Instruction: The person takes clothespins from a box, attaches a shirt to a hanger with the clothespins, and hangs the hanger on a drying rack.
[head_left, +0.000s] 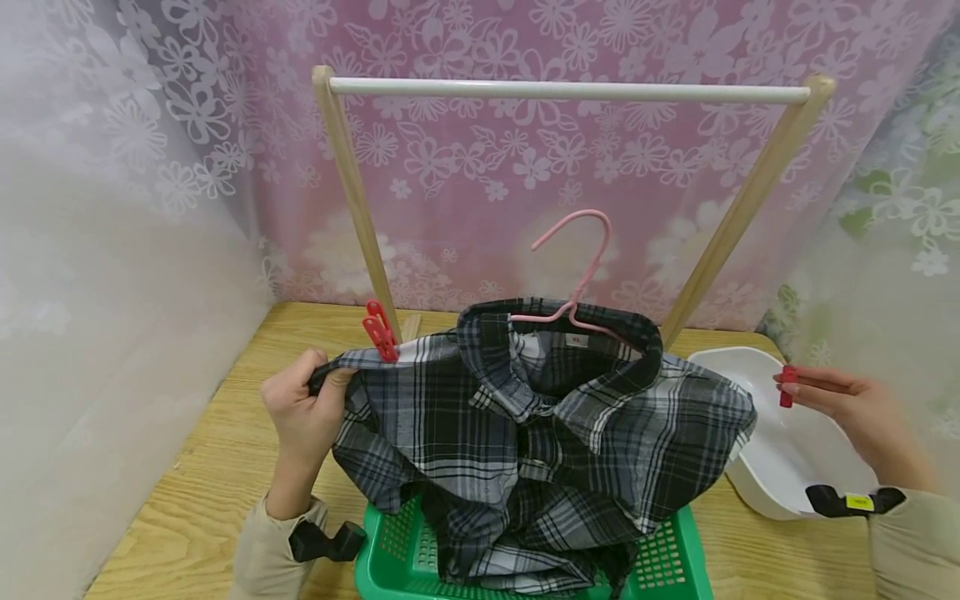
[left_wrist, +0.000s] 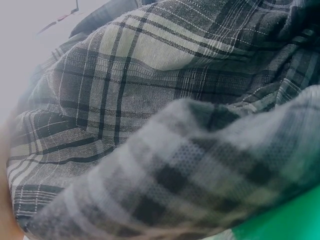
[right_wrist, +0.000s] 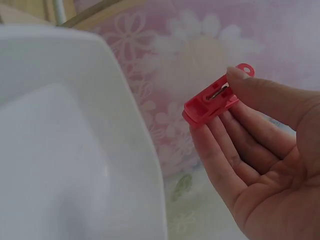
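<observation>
Head view, left hand: my left hand [head_left: 300,417] grips the shoulder edge of the plaid shirt [head_left: 540,433], fingers curled round the fabric.
Head view, shirt: hangs on a pink hanger [head_left: 573,287], its lower part bunched in the green basket [head_left: 678,554] on the bench [head_left: 195,483]; a red clothespin [head_left: 380,332] is clipped on the shoulder just beside my left hand.
Head view, right hand: my right hand [head_left: 847,408] pinches a second red clip [head_left: 787,387] over the white basin [head_left: 780,462].
Head view, background: wooden drying rack [head_left: 570,90], floral curtain [head_left: 480,167].
Left wrist view: plaid fabric fills the frame, green basket corner lower right; my fingers cannot be made out.
Right wrist view: thumb presses the red clip against near-straight fingers [right_wrist: 220,145], beside the basin rim.
</observation>
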